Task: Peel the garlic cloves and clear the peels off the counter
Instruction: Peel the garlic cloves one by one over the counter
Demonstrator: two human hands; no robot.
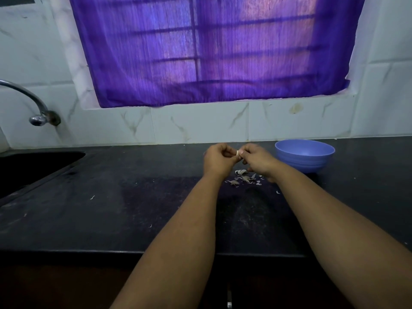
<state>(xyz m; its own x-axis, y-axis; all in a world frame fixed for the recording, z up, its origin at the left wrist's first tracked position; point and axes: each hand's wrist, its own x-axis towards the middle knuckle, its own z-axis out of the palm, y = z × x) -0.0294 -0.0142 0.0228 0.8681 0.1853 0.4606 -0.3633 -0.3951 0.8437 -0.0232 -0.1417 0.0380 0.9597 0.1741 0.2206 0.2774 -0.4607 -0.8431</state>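
A garlic clove (237,152) is pinched between the left hand (219,160) and right hand (256,160), held together above the counter (111,208); small, firm, probably slippery, best gripped at its ends; papery peels (244,178) lie beneath; a blue bowl (304,156) stands right, nothing obstructs.

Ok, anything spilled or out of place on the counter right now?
Only peel scraps. A small heap of garlic peels lies on the black counter below the hands, with stray flecks further left and toward the front edge. Both hands pinch one clove. The blue bowl stands upright.
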